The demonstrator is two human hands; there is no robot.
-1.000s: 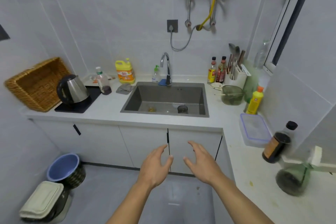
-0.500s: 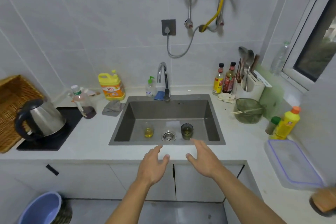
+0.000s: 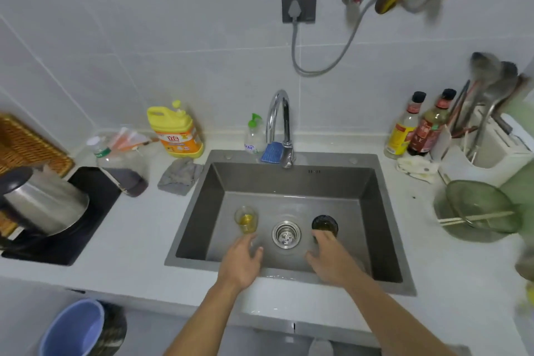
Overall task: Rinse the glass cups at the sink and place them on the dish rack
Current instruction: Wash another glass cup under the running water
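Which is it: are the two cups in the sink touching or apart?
Apart. The head view shows the drain between the clear cup and the dark cup.

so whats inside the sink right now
Two glass cups flank the drain strainer: a clear cup holding yellow liquid, and a dark cup whose base the right hand hides. Its contents are unclear.

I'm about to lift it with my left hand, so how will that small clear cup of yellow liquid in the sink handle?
The clear cup looks like glass, so probably rigid but breakable against the sink. It stands upright, partly filled, so tilting would likely spill it. Water glints on the sink, so it may be slippery for your left hand.
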